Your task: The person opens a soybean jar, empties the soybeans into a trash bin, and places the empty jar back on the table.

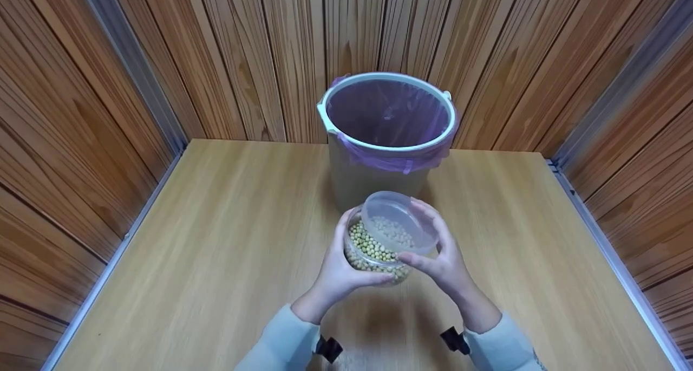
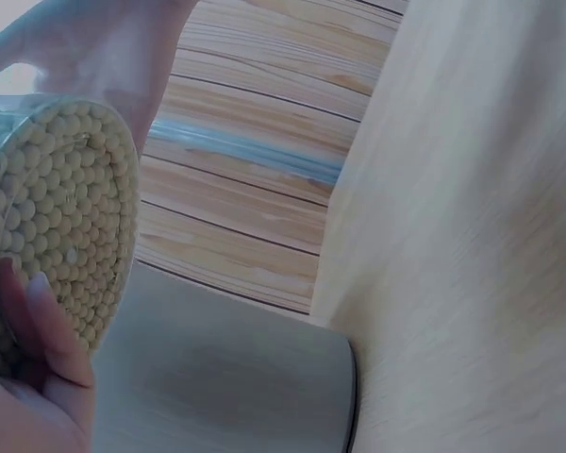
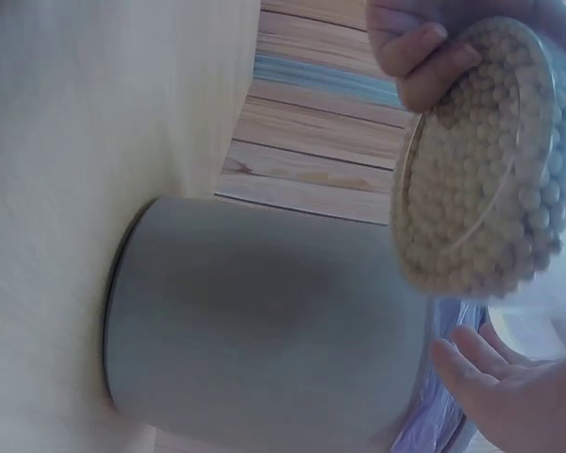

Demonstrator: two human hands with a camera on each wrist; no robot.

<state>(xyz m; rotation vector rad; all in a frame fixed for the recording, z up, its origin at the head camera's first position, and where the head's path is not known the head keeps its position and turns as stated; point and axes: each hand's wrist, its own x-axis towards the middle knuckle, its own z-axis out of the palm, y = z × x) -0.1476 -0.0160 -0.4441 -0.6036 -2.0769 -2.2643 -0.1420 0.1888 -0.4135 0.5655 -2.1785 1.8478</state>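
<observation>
My left hand [image 1: 338, 271] grips a clear round plastic jar [image 1: 398, 276] full of pale yellow-green dried peas [image 1: 368, 245], with fingertips curled under its base in the right wrist view. The jar is held up above the table, its mouth partly uncovered. Between thumb and fingers, my right hand [image 1: 446, 262] holds a translucent round lid [image 1: 398, 216] by its edge. The lid is tilted over the right part of the jar's mouth, and peas show through it. From below, the peas [image 2: 71, 208] fill the jar's base in the left wrist view.
A grey bin [image 1: 373, 181] with a light rim [image 1: 391, 148] and a purple liner bag [image 1: 390, 116] stands just beyond the jar. Wood-panelled walls [image 1: 260, 51] enclose the wooden table [image 1: 216, 241] at the back and sides.
</observation>
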